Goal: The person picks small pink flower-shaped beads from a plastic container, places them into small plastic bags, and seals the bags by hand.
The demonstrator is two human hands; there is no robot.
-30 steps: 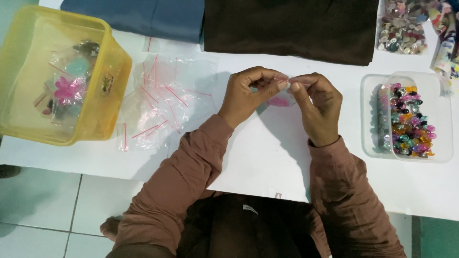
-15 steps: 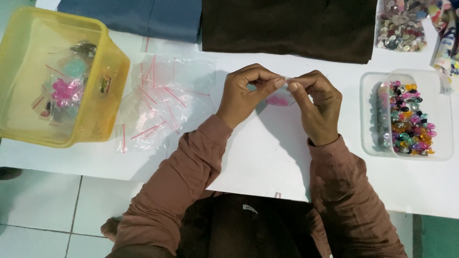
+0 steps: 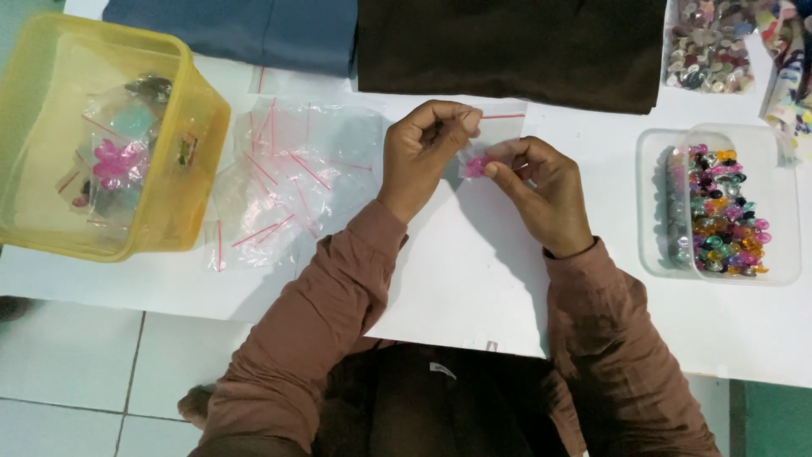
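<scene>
My left hand (image 3: 427, 152) and my right hand (image 3: 541, 190) are raised over the white table (image 3: 440, 271), both pinching one small clear zip bag (image 3: 495, 135) with a red strip along its top. The left fingers hold the bag's upper left edge. The right fingers grip its lower part, where a small pink piece (image 3: 475, 167) shows inside. Both arms wear brown sleeves.
A yellow tub (image 3: 199, 152) with filled bags stands at the left. Loose clear zip bags (image 3: 288, 182) lie beside it. A clear box of coloured beads (image 3: 719, 211) stands at the right. Blue cloth (image 3: 237, 25), dark brown cloth (image 3: 507, 51) and another bead bag (image 3: 706, 38) lie at the back.
The hands have drawn slightly apart; the bag now stands up between them with its red strip on top, and the right hand has dropped lower on it.
</scene>
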